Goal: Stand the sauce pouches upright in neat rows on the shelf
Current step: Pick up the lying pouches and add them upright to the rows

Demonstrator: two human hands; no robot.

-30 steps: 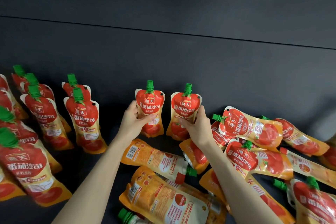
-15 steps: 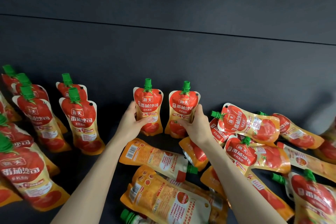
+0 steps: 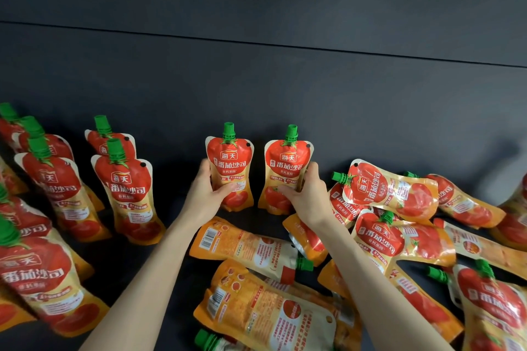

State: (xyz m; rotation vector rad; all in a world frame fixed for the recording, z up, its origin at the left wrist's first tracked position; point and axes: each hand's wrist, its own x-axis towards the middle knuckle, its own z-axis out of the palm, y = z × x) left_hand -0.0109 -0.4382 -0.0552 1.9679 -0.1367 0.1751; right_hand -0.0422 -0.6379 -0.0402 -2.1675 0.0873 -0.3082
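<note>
Left hand (image 3: 206, 196), head view: my fingers wrap behind the waist of the first sauce pouch (image 3: 231, 164) and my thumb crosses its front label, so the hand is clamped on it. Right hand (image 3: 309, 198): I grip the second sauce pouch (image 3: 288, 165) in the same way, fingers round its right edge, thumb on the lower front. My two hands are apart, with a narrow gap of dark shelf (image 3: 171, 111) showing between the two pouches. Both held pouches are upright at the back of the shelf, green caps up, red tomato fronts toward me. Their bases sit at or just above the shelf surface; I cannot tell whether they touch it. To my left, standing pouches (image 3: 127, 191) form rows running from back to front, all facing forward and well apart from the pair I hold. To my right, fallen pouches (image 3: 395, 189) lie overlapping in a loose heap, mostly face up, caps pointing various ways. Between my forearms, face-down pouches (image 3: 248, 245) lie flat with barcodes showing.
</note>
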